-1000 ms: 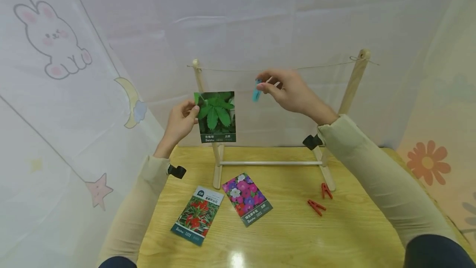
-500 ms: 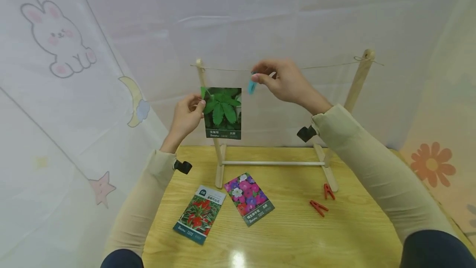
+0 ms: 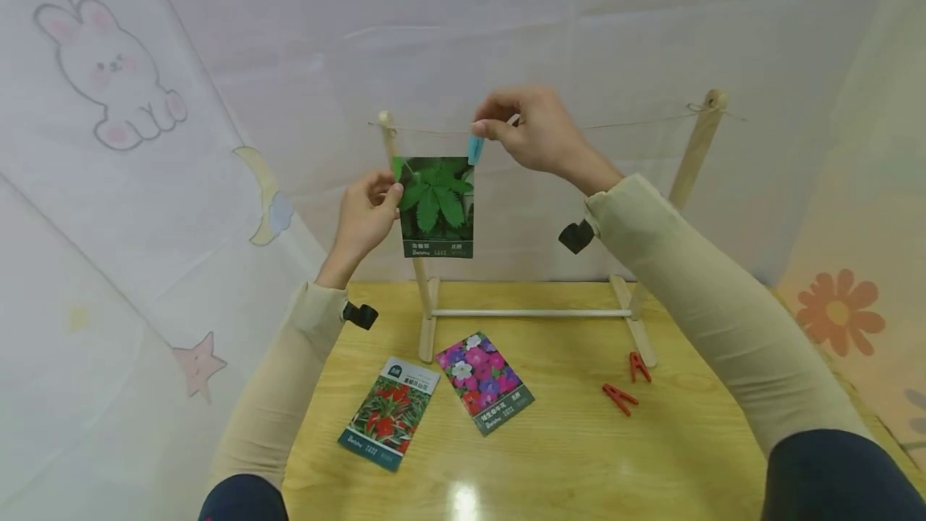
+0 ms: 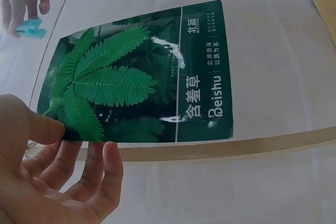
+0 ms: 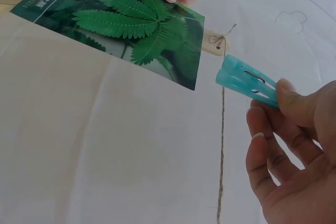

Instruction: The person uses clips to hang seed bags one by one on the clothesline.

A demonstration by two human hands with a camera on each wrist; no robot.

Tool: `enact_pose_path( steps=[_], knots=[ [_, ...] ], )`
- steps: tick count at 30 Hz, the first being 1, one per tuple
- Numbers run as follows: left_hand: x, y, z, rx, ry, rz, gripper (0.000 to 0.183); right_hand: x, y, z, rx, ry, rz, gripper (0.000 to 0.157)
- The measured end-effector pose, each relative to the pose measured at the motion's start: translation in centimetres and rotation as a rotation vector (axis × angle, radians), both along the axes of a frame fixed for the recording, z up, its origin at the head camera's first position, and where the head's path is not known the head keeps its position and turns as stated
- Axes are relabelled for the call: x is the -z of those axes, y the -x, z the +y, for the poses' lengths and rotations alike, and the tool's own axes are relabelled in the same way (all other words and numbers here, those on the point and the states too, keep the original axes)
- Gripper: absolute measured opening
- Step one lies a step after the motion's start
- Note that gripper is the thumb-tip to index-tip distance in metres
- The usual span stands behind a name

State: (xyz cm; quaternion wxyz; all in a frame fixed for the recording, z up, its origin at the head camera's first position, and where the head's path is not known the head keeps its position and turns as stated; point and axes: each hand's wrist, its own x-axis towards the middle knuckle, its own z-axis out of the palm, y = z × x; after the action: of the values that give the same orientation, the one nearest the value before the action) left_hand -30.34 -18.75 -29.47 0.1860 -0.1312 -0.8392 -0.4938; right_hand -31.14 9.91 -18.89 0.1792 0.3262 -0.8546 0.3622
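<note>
My left hand point(image 3: 369, 211) pinches the left edge of a green seed packet point(image 3: 437, 207) with a fern-like leaf picture, held upright just below the string point(image 3: 427, 132). A blue clothespin point(image 5: 249, 81) is pinched between the thumb and fingers of my right hand point(image 3: 538, 131). In the right wrist view the clothespin's tip lies by the string, apart from the packet's corner. From the left wrist view, the packet point(image 4: 131, 80) shows its printed front, with the thumb over one edge.
A wooden frame point(image 3: 690, 155) carries the string between two posts. On the table point(image 3: 564, 457) lie a red-flower packet point(image 3: 391, 412), a pink-and-purple-flower packet point(image 3: 485, 383) and two red clothespins point(image 3: 619, 399) point(image 3: 639, 367). A white printed sheet point(image 3: 463, 38) hangs behind.
The packet has risen and shifted right with my left hand. My right hand has moved up and left with the blue clothespin, nearer the packet's top right corner and the string.
</note>
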Motion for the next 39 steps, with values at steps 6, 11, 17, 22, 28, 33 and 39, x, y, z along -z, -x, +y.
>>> enact_pose_path(
  steps=[6,11,17,22,28,33,39],
  knots=[
    [-0.5,0.1,0.5,0.010,0.000,0.011,0.033,-0.8,0.4,-0.3,0.010,0.016,0.025,0.018],
    [-0.8,0.2,0.8,0.007,0.002,0.023,0.033,-1.4,0.7,-0.8,0.010,0.013,0.033,0.018],
    [-0.9,0.4,0.7,0.012,-0.008,0.058,0.030,-2.0,0.7,-1.9,0.020,-0.005,0.014,0.020],
    [-1.3,0.2,0.6,0.005,-0.013,0.070,0.028,-2.6,0.7,-2.9,-0.001,-0.012,0.040,0.020],
    [-1.5,0.4,0.7,0.020,-0.018,0.063,0.028,-3.2,1.1,-3.6,0.023,-0.043,0.048,0.021],
    [-1.7,0.6,0.8,0.025,-0.022,0.065,0.027,-3.4,1.7,-3.9,0.024,-0.060,0.048,0.021],
    [-1.8,0.9,0.8,0.021,-0.039,0.071,0.026,-3.7,2.5,-4.5,0.040,-0.095,0.019,0.024]
  ],
)
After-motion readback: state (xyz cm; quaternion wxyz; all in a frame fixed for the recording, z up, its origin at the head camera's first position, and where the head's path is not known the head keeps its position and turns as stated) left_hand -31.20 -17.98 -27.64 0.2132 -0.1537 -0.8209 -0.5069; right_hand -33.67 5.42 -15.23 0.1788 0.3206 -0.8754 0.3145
